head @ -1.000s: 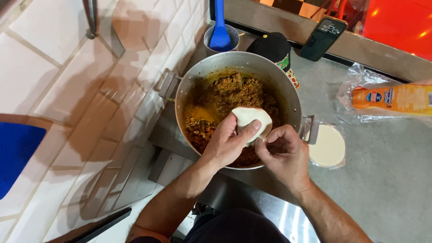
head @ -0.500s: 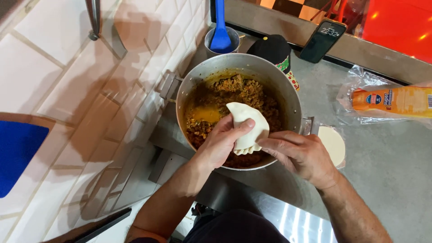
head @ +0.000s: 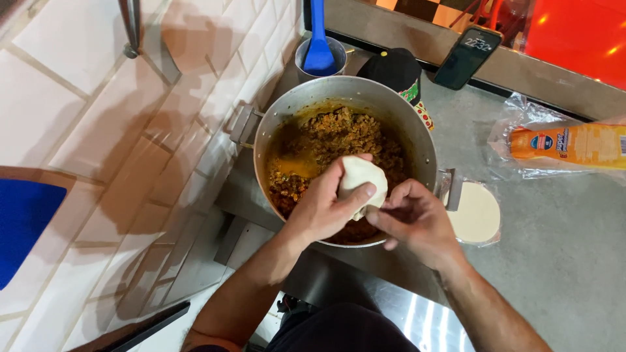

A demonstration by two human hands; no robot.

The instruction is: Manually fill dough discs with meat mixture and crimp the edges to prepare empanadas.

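Cradling a folded disc of pale dough, the left hand is seen near the centre of the frame, its fingers curled around the dough and its thumb laid across the front. The right hand is held just beside it, slightly lower and to the right, its fingertips pinched on the lower edge of the dough. Both hands are thus closed on the same piece, which is held above the lower half of a large metal pot. The pot is filled with a brown minced filling, with a pool of orange oil at its left side. The pot is set on a grey counter, close to a white tiled wall that fills the left of the frame.

To the right of the pot, just beside its handle, a stack of round dough discs is laid flat on the counter. At the upper right, an orange packet in clear plastic wrap is lying on the counter. Along the top, a blue spatula is stood in a metal cup, a black cap is resting behind the pot, and a dark phone is propped against a ledge.
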